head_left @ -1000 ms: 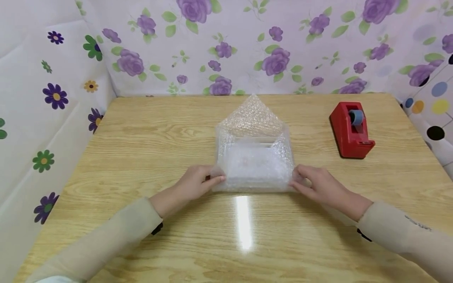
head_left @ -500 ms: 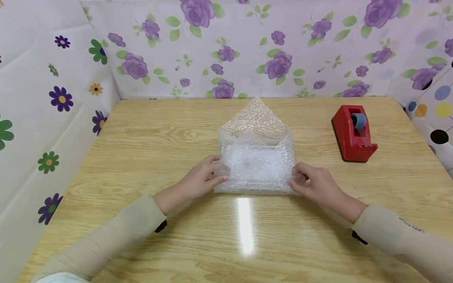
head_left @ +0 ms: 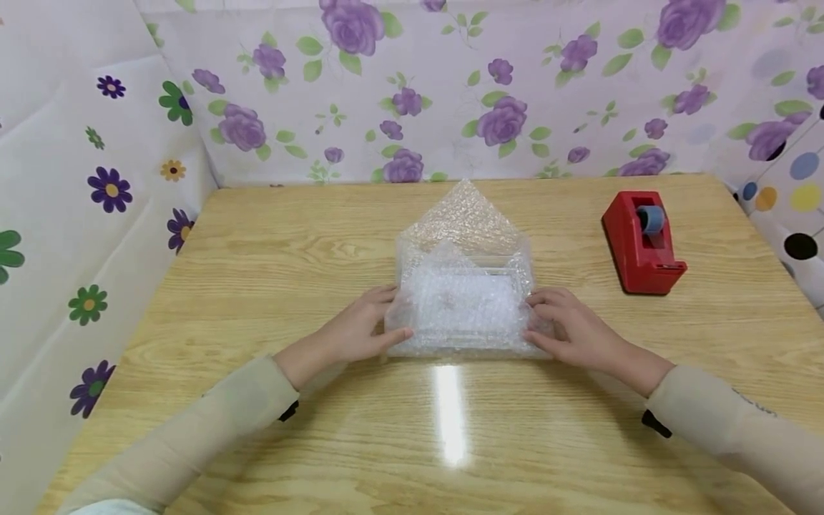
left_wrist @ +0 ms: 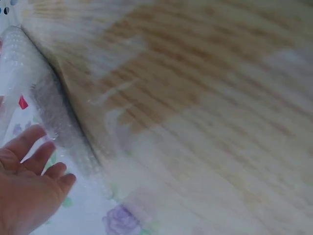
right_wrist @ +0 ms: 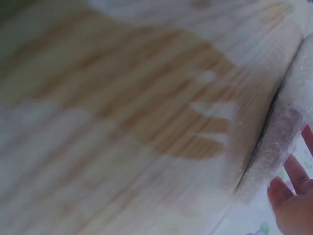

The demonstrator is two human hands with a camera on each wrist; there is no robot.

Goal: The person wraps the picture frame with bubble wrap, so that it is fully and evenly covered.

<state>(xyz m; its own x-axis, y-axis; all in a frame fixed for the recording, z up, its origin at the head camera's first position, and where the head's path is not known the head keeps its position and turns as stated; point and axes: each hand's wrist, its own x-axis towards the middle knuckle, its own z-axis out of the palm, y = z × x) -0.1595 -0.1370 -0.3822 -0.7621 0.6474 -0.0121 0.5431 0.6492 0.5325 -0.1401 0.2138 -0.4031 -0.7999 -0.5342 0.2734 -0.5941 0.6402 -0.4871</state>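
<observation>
A bubble-wrap sheet (head_left: 466, 340) lies folded over a pale, flat, box-like item (head_left: 470, 300) in the middle of the table. Its far end makes a pointed flap (head_left: 465, 218), flat on the wood. At the left edge is my left hand (head_left: 357, 329), thumb forward and the other fingers partly hidden behind the wrap. My right hand (head_left: 573, 325) touches the right edge with thumb and fingertips. In the left wrist view the left fingers (left_wrist: 34, 156) are spread and relaxed beside the wrap. Loosely bent right fingers (right_wrist: 293, 178) show likewise in the right wrist view.
A red tape dispenser (head_left: 644, 247) with a blue-looking roll stands at the right of the wooden table (head_left: 290, 243). Flowered cloth (head_left: 450, 93) hangs behind the table and along its left side. Light reflects off the wood in front of the wrap.
The wrap's near layer has risen to a point over the item, and its side edges now spread wider. My fingers have loosened from a pinch at both near corners.
</observation>
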